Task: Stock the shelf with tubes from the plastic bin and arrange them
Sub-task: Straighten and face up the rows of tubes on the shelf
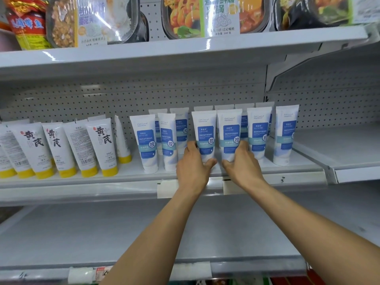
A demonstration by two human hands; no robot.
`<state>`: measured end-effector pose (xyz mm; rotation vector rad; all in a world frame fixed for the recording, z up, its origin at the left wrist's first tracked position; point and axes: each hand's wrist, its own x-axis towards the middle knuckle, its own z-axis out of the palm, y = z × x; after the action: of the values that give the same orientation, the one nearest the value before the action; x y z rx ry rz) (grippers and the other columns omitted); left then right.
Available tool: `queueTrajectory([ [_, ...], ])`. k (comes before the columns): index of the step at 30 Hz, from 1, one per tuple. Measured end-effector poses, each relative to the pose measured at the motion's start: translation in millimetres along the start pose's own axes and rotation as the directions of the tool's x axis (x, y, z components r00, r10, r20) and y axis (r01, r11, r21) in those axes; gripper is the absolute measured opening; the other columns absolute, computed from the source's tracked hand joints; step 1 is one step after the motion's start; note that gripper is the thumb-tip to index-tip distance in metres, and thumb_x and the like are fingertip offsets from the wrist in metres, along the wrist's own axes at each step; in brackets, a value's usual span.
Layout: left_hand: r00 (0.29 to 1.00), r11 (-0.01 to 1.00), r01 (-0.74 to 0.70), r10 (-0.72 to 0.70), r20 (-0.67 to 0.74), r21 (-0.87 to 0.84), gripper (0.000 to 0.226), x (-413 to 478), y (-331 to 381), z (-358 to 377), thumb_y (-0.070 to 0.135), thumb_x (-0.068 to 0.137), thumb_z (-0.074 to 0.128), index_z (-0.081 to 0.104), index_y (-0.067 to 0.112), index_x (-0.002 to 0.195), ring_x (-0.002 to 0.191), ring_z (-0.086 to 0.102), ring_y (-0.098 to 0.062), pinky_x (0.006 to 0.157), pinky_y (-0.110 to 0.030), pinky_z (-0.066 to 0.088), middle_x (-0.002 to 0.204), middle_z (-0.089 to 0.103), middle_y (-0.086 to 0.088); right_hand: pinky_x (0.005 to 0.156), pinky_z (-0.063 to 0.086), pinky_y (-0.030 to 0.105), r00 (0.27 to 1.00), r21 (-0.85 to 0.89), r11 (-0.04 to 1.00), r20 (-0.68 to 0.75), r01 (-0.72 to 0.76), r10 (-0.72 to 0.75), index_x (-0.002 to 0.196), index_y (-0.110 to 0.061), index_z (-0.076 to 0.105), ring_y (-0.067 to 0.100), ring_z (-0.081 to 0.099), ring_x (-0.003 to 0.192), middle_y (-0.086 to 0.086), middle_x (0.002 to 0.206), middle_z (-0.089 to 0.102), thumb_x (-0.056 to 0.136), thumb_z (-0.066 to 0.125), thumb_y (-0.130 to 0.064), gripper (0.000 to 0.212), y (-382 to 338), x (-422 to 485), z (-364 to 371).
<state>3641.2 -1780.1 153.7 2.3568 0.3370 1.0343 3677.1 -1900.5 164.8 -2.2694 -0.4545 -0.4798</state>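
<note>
Several white tubes with blue labels stand cap-down in two rows on the middle shelf. My left hand grips the lower part of one front-row blue-label tube. Right beside it, my right hand grips the neighbouring blue-label tube. The two held tubes stand upright and touch side by side. Other blue-label tubes stand to the left and right. The plastic bin is not in view.
White tubes with yellow caps fill the left part of the same shelf. Packaged meals sit on the shelf above. A bare shelf lies below, and another shelf section adjoins on the right.
</note>
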Motion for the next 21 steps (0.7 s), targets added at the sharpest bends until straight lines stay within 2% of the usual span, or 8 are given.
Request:
queueTrajectory([
  [8, 1.0, 1.0, -0.01, 0.01, -0.001, 0.007, 0.059, 0.2, -0.3, -0.1, 0.037, 0.081, 0.073, 0.04, 0.014, 0.124, 0.115, 0.057, -0.023, 0.088, -0.035, 0.046, 0.128, 0.058, -0.003, 0.086, 0.05, 0.043, 1.0, -0.017, 1.0, -0.019, -0.015, 0.014, 0.126, -0.002, 0.033, 0.034, 0.057, 0.111, 0.016, 0.124, 0.055, 0.088, 0.063, -0.017, 0.051, -0.6, -1.2, 1.2],
  [21, 1.0, 1.0, 0.02, -0.02, 0.001, 0.012, 0.062, -2.4, 4.2, -1.1, 0.037, 0.08, 0.073, 0.041, 0.014, 0.127, 0.115, 0.057, -0.025, 0.087, -0.037, 0.044, 0.129, 0.058, -0.003, 0.086, 0.05, 0.043, 1.0, 0.008, 1.0, 0.004, 0.011, -0.011, 0.121, -0.001, 0.037, 0.036, 0.058, 0.108, 0.019, 0.122, 0.057, 0.088, 0.064, -0.02, 0.047, 3.0, -1.4, -1.3],
])
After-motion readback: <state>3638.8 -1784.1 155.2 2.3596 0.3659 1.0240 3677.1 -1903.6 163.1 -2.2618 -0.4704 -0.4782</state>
